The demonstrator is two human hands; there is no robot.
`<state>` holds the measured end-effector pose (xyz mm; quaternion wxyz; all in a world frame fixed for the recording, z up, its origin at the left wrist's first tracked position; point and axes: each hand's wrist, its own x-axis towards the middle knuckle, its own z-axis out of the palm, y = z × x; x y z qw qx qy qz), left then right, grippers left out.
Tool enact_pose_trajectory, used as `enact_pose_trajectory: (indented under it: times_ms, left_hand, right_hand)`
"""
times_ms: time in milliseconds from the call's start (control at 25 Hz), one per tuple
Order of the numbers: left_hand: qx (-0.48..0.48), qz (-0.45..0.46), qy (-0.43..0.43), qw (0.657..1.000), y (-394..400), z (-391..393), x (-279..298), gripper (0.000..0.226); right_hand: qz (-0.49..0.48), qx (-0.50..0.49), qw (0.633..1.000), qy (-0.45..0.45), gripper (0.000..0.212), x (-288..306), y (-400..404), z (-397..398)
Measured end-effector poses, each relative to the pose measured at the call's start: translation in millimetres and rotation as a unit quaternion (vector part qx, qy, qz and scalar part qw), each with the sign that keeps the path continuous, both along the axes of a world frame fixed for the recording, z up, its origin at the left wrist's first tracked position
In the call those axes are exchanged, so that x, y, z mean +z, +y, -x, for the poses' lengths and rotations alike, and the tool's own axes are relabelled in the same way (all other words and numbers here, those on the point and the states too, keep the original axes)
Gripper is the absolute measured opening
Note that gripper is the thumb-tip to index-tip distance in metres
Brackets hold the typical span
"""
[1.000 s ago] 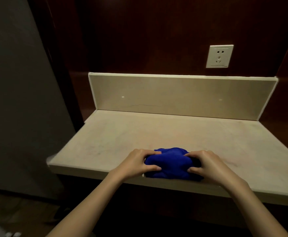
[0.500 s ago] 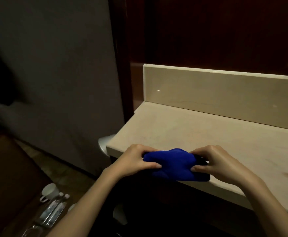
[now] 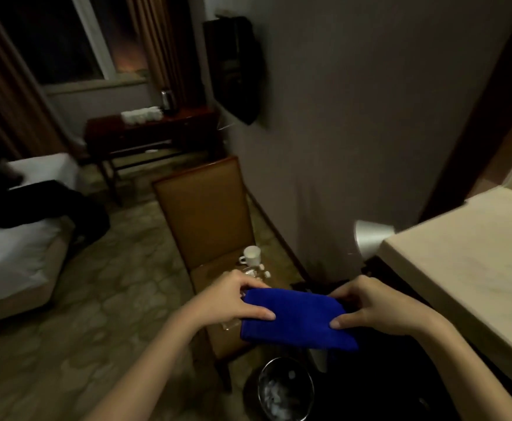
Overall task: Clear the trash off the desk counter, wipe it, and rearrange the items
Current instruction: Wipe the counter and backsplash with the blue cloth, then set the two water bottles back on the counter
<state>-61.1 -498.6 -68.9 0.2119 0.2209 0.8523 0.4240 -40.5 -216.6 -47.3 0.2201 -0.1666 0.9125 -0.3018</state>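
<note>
Hands first: your left hand (image 3: 233, 299) pinches the left edge of the blue cloth (image 3: 294, 322), thumb on top and fingers curled beneath; your right hand (image 3: 376, 305) pinches the right edge the same way; the two hands are apart, with the folded cloth stretched flat between them. You hold the cloth in the air, off the counter (image 3: 467, 262), which lies to your right, pale and bare where it shows; the cloth hangs over the seat of a wooden chair (image 3: 206, 214) and above a round waste bin (image 3: 285, 390) on the floor. White crumpled scraps sit inside the bin (too blurred to say what they are). On the chair seat stands a white cup (image 3: 251, 256), upright, with small white items and a clear wrapper just beside it, partly hidden behind your left hand; a silvery cone-shaped object (image 3: 370, 241) pokes out by the counter's near corner. Farther off, a dark wooden desk (image 3: 151, 132) stands under the window; a bed (image 3: 11, 247) with white sheets fills the left side; a dark screen (image 3: 236, 65) hangs on the grey wall.
</note>
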Motion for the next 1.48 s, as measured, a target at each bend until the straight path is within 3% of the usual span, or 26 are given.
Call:
enact_pose_trajectory:
  times_ms: [240,600,800,1080,1480]
  left_hand:
    - [0.048,0.022,-0.013,0.998,-108,42,-25,0.038]
    - [0.017,0.024,-0.047,0.998,-241,175,-45,0.038]
    - [0.026,0.007,-0.074,0.997,-264,242,-73,0.039]
    - [0.054,0.022,-0.095,0.994,-284,351,-122,0.033]
    - [0.071,0.054,-0.128,0.988,-295,518,-265,0.026]
  right_hand:
    - [0.023,0.054,0.997,-0.049,0.035,-24,-104,76]
    - [0.038,0.065,0.992,-0.1,0.022,-48,-238,199]
    - [0.022,0.082,0.989,-0.12,0.031,-68,-259,278]
    - [0.021,0.067,0.988,-0.136,0.027,-115,-280,394]
    - [-0.023,0.006,0.989,-0.143,0.034,-257,-306,555]
